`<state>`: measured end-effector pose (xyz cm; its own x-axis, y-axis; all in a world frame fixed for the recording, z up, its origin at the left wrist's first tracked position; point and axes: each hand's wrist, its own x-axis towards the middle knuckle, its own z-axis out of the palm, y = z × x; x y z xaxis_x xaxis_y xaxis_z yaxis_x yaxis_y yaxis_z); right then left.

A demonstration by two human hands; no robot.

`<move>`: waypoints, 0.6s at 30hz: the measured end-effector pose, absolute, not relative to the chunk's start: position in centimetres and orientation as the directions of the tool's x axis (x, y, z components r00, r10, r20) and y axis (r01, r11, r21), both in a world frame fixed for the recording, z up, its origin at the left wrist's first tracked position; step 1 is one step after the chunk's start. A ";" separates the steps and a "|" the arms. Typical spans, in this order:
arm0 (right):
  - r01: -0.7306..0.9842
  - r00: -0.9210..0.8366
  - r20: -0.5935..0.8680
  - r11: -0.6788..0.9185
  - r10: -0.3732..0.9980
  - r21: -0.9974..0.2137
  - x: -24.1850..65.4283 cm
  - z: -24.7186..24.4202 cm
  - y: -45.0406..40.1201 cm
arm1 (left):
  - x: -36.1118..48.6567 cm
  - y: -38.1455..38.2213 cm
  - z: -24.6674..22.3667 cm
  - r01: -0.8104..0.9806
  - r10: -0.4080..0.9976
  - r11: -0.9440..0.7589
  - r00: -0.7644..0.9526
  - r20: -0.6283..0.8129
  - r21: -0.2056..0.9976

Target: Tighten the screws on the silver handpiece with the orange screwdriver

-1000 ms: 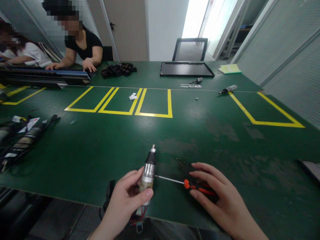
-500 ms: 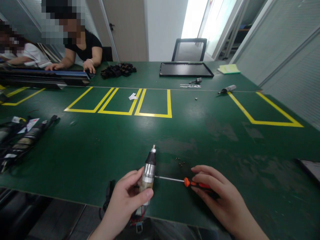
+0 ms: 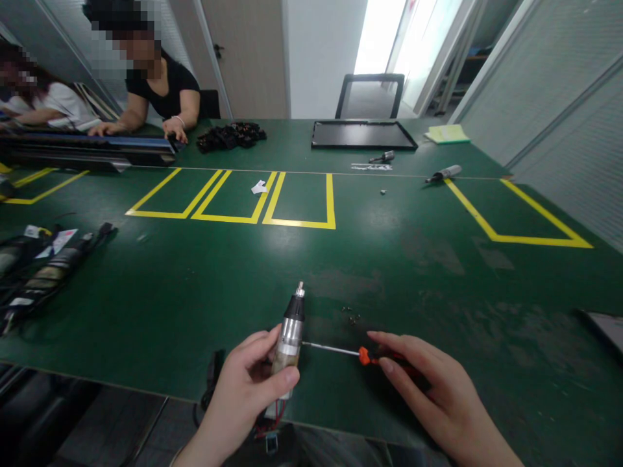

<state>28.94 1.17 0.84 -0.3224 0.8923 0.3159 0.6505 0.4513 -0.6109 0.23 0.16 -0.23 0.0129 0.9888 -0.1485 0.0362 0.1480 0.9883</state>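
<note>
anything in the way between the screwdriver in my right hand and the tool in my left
Nothing visible does. The screwdriver in the right hand points straight at the side of the tool in the left hand. The small screws lie beyond the shaft, off its line.

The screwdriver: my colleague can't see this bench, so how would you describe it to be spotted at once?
On the green table, find the scattered small metal pieces. Just below them, the right hand holds the screwdriver, thin shaft pointing at the tool in the left hand. Its orange-and-black handle sets it apart from that thicker, silver-and-black tool.
</note>
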 end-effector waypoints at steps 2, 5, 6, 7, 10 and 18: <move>0.624 -0.318 0.360 0.479 0.877 -0.617 29.0 0.8 1.2 | 0.2 0.1 -0.3 0.038 0.989 0.145 0.017 -0.146 0.989; 0.606 -0.317 0.423 0.524 0.849 -0.598 29.0 0.9 1.3 | 0.1 0.1 -0.4 0.045 0.989 0.146 0.010 -0.147 0.988; 0.610 -0.312 0.436 0.529 0.844 -0.590 29.1 1.0 1.3 | 0.1 0.1 -0.4 0.046 0.989 0.148 0.005 -0.148 0.988; 0.619 -0.301 0.442 0.526 0.845 -0.584 29.1 1.0 1.3 | 0.1 0.1 -0.4 0.047 0.989 0.148 0.000 -0.148 0.988; 0.646 -0.269 0.436 0.496 0.859 -0.580 29.1 1.1 1.3 | 0.2 0.1 -0.3 0.043 0.989 0.151 -0.008 -0.151 0.988; 0.597 -0.291 0.332 0.442 0.897 -0.670 28.8 1.0 1.5 | 0.2 0.1 -0.3 0.038 0.991 0.133 -0.007 -0.133 0.990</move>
<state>28.81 1.50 0.99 -0.2905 0.8972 0.3325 0.5967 0.4415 -0.6701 0.21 0.09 -0.32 -0.0068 0.9911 -0.1327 0.0383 0.1329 0.9904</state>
